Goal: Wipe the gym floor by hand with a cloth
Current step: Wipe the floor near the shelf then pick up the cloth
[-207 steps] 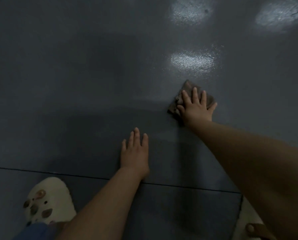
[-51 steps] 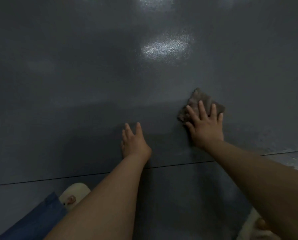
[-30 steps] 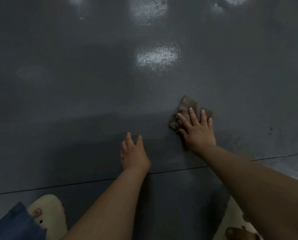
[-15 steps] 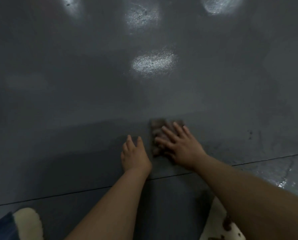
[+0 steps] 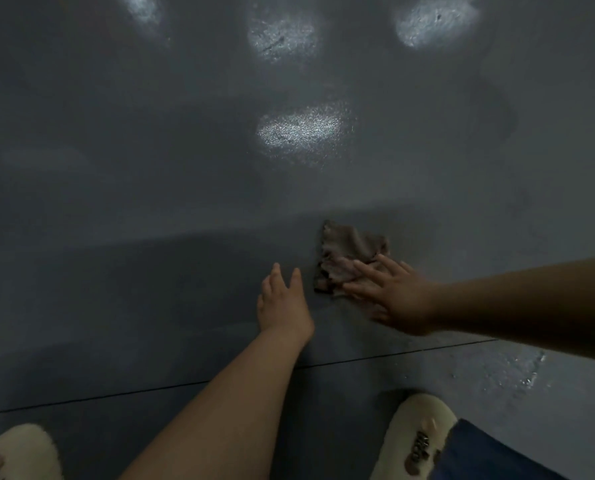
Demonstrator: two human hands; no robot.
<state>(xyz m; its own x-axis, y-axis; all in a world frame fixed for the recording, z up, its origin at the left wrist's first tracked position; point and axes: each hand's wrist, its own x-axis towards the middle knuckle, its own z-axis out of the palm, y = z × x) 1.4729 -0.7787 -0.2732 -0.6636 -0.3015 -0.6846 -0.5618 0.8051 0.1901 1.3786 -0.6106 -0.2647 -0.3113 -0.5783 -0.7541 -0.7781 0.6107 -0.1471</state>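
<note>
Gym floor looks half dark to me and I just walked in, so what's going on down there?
A person is crouched on the grey gym floor, wiping it by hand. The right hand presses a crumpled brown cloth flat against the floor with straight fingers. The left hand rests open on the floor beside it, apparently as a brace. Fluffy cream slippers show at the bottom edge.

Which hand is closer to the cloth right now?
Right. The right hand presses flat on the cloth, its straight fingers lying over the near edge. The left hand rests on the floor just left of the cloth, not touching it.
</note>
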